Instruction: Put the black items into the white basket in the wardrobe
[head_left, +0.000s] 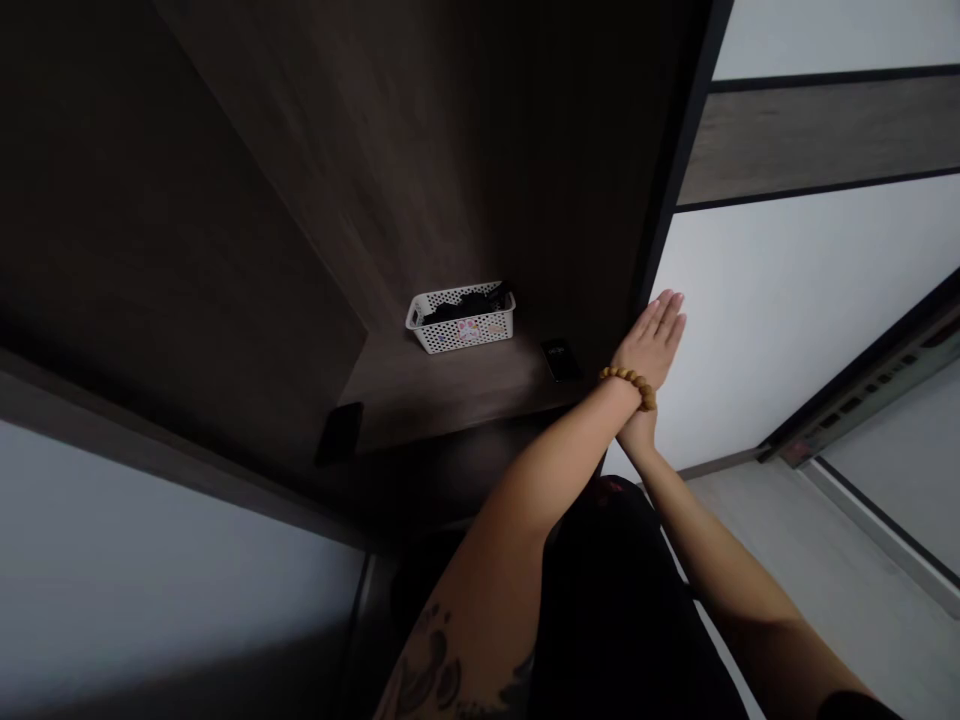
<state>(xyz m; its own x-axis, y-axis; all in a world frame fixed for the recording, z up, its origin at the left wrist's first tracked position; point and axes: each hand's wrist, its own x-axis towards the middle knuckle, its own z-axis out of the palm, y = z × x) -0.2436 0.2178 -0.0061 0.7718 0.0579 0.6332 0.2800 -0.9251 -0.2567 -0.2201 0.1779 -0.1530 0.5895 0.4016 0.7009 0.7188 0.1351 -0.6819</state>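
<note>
Fingers (666,318) of the left hand (643,350) stand straight and pressed together, holding nothing, just beside the dark upright edge of a wood-veneer shelf unit (660,220); whether they touch it cannot be told. The right hand (637,432) crosses behind the left wrist with only its heel showing, so its fingers cannot be judged apart or together. A wooden bead bracelet (628,386) circles the left wrist, and a dark tattoo (427,665) marks the left forearm.

Nearest the hands, a black smartphone (561,360) lies flat on the shelf board (450,395), its surface showing no readable writing. Beyond it sits a white perforated plastic basket (461,322) holding black items (469,303), with small colourful stickers (469,330) on its front, their print too small to read. A second black slab (339,433), possibly another phone, sits farther left at the shelf's front edge. A black garment (630,600) shows between the arms.
</note>
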